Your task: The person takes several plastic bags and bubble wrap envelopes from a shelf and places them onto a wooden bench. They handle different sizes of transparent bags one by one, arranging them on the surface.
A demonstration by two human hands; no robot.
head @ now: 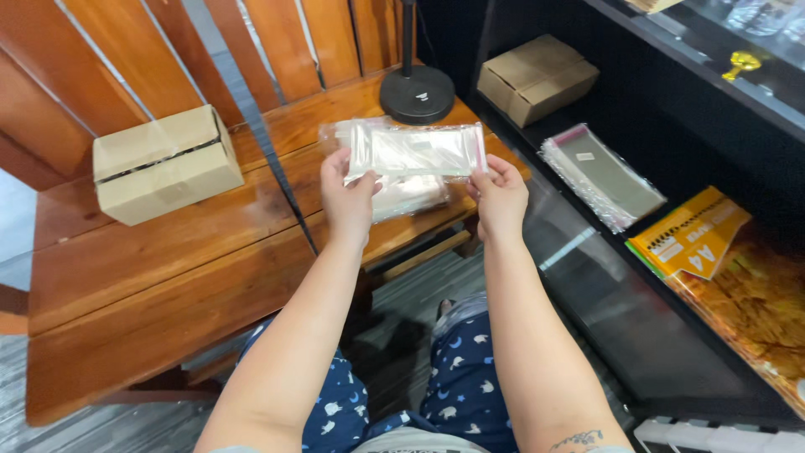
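Holding a clear plastic sleeve [417, 151] up at center frame, both hands pinch its short ends. Left hand [345, 195] grips the left end, thumb in front, other fingers curled behind it. Right hand [498, 195] grips the right end, where a red strip runs along the edge; thumb on the front, fingers bunched close together behind. Sleeve is stretched flat and roughly level between the hands, raised above the wooden table [168, 252].

Under it, a loose pile of similar clear sleeves [402, 195] lies on the table's right part, just behind the hands in the picture. Black round lamp base [417, 94] sits at upper center, just above the pile. Cardboard box [165, 164] with a dark tape line is on the table at upper left, well apart from the hands.

Right side of frame: dark shelf unit [604, 294]. On it, a second brown box [537, 78] at top, a stack of clear bags [599, 176] below that, and a yellow-orange paper pack [689, 235] toward the right edge. Blue patterned trousers [470, 377] show at bottom center.
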